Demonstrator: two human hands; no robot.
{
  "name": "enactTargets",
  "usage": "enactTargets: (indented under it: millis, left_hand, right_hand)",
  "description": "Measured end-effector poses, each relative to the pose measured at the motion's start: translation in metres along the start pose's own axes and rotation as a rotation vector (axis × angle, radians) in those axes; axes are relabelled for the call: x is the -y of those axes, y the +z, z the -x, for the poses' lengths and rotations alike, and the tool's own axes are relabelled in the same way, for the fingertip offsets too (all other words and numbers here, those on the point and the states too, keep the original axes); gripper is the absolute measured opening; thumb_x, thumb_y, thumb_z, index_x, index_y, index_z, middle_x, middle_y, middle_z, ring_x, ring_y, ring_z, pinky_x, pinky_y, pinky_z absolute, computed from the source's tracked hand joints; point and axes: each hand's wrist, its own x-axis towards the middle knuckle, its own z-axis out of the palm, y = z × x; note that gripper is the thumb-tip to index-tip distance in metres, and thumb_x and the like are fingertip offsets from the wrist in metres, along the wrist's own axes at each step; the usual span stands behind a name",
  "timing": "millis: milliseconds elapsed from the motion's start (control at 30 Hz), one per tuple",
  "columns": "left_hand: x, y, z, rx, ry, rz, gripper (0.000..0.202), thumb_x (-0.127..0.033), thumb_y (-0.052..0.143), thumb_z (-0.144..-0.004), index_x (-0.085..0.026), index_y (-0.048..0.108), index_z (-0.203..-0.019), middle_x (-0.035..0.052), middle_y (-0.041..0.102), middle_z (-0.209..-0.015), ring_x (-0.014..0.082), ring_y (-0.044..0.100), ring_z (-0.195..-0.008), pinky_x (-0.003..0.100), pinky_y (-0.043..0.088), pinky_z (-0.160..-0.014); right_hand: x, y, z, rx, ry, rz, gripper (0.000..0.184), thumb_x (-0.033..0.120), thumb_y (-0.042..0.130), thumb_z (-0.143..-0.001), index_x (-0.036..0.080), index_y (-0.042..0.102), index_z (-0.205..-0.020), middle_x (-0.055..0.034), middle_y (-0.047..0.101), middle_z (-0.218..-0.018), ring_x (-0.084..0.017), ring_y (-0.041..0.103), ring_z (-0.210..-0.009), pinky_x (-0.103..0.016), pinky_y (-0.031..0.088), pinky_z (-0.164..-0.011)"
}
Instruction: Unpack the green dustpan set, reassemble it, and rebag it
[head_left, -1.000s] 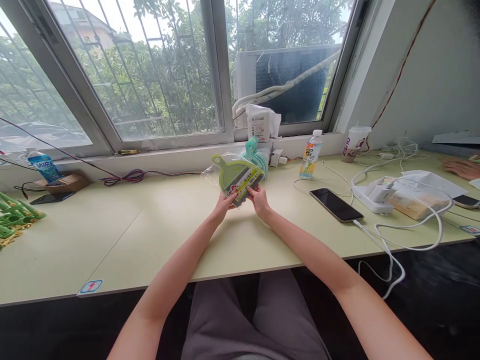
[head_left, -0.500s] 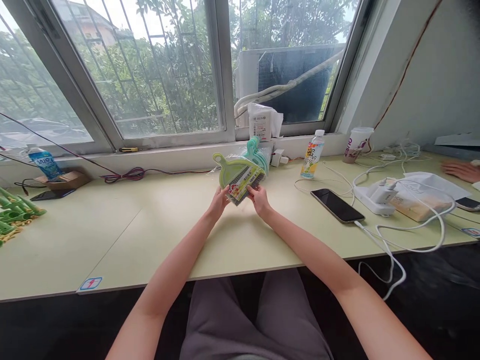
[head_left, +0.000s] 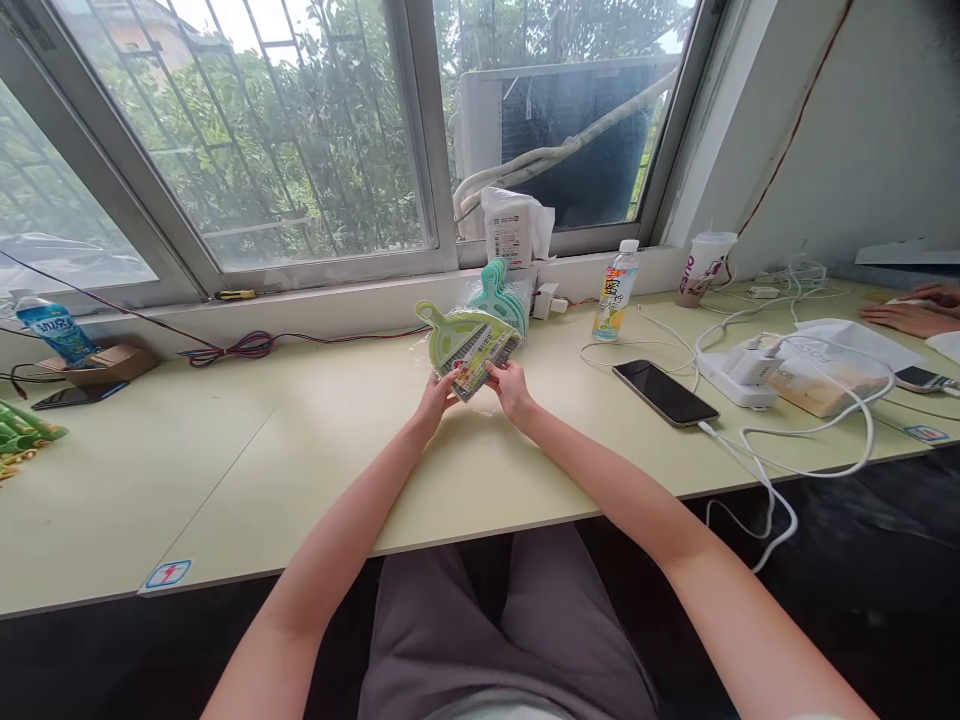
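Both hands hold a light-green mini dustpan and brush set (head_left: 472, 350) in clear plastic wrap, tilted above the desk. My left hand (head_left: 437, 397) grips its lower left corner, thumb on the front. On the lower right side, my right hand (head_left: 511, 388) pinches the edge with the thumb in front. A printed label and dark bristles face me; the handle with a hanging hole points to the upper left. Several teal dustpans (head_left: 501, 290) stand stacked just behind it, against the wall below the window.
A drink bottle (head_left: 616, 290), a plastic cup (head_left: 705, 268), a phone (head_left: 665, 392) on a cable and a white power strip (head_left: 739, 380) lie to the right. Another person's hand (head_left: 911, 315) rests at the far right. A blue bottle (head_left: 56, 330) and cardboard box (head_left: 112, 365) are left.
The view has shifted slightly, so the desk items appear a little further left and mostly higher. Both hands keep their hold on the dustpan set, which looks nearly unchanged in tilt.
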Motion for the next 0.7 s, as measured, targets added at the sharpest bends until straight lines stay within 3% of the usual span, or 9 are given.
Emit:
enactTargets:
  millis: [167, 300, 367, 467, 533, 600, 700]
  left_hand:
    - [-0.002, -0.017, -0.003, -0.002, -0.104, -0.059, 0.046, -0.026, 0.071, -0.067, -0.015, 0.058, -0.11, 0.0094, 0.071, -0.095, 0.0215, 0.068, -0.077, 0.038, 0.055, -0.075]
    - [-0.006, -0.026, -0.006, -0.067, -0.216, 0.046, 0.036, -0.016, 0.061, -0.069, -0.012, 0.061, -0.105, 0.0083, 0.071, -0.085, 0.0184, 0.066, -0.067, 0.034, 0.057, -0.068]
    - [-0.011, -0.033, -0.009, -0.143, -0.224, 0.104, 0.033, -0.014, 0.056, -0.071, -0.011, 0.061, -0.103, 0.0078, 0.07, -0.081, 0.0172, 0.065, -0.065, 0.031, 0.056, -0.062]
    - [-0.017, -0.043, -0.01, -0.241, -0.154, 0.161, 0.033, -0.014, 0.052, -0.073, -0.012, 0.06, -0.105, 0.0077, 0.07, -0.081, 0.0175, 0.065, -0.068, 0.028, 0.055, -0.058]
    - [-0.021, -0.047, -0.01, -0.286, -0.105, 0.183, 0.034, -0.014, 0.051, -0.073, -0.012, 0.06, -0.106, 0.0075, 0.07, -0.083, 0.0181, 0.066, -0.072, 0.028, 0.056, -0.06]
    - [-0.022, -0.048, -0.008, -0.314, -0.095, 0.184, 0.036, -0.013, 0.052, -0.073, -0.013, 0.06, -0.108, 0.0074, 0.07, -0.085, 0.0191, 0.067, -0.076, 0.03, 0.057, -0.064]
    - [-0.02, -0.047, -0.007, -0.282, -0.134, 0.15, 0.038, -0.014, 0.053, -0.073, -0.012, 0.059, -0.11, 0.0094, 0.071, -0.088, 0.0226, 0.067, -0.081, 0.033, 0.058, -0.067]
  right_hand:
    - [-0.004, -0.006, -0.005, 0.088, 0.195, 0.088, 0.015, 0.012, 0.071, -0.078, 0.015, 0.058, -0.085, -0.0059, 0.071, -0.085, -0.019, 0.07, -0.079, -0.036, 0.061, -0.079]
    - [0.006, -0.014, -0.013, 0.171, 0.38, 0.22, 0.011, 0.02, 0.067, -0.084, 0.012, 0.06, -0.083, -0.0111, 0.07, -0.076, -0.022, 0.07, -0.071, -0.036, 0.061, -0.07]
    - [0.015, -0.019, -0.016, 0.101, 0.287, 0.258, 0.011, 0.022, 0.063, -0.087, 0.011, 0.062, -0.082, -0.0129, 0.07, -0.076, -0.022, 0.07, -0.072, -0.038, 0.06, -0.074]
    - [0.029, -0.027, -0.021, 0.003, -0.043, 0.402, 0.008, 0.018, 0.06, -0.086, 0.015, 0.065, -0.091, -0.0111, 0.071, -0.091, -0.024, 0.069, -0.088, -0.044, 0.055, -0.088]
    - [0.037, -0.033, -0.023, 0.097, -0.276, 0.601, 0.029, 0.012, 0.067, -0.077, 0.022, 0.066, -0.104, -0.0072, 0.064, -0.118, -0.026, 0.059, -0.113, -0.049, 0.045, -0.101]
    - [0.039, -0.036, -0.024, 0.24, -0.456, 0.796, 0.056, 0.006, 0.075, -0.065, 0.03, 0.063, -0.114, -0.0008, 0.047, -0.14, -0.026, 0.039, -0.133, -0.05, 0.03, -0.112]
    - [0.034, -0.034, -0.024, 0.344, -0.573, 0.917, 0.07, 0.003, 0.08, -0.056, 0.033, 0.062, -0.118, 0.0024, 0.039, -0.146, -0.026, 0.024, -0.14, -0.049, 0.017, -0.117]
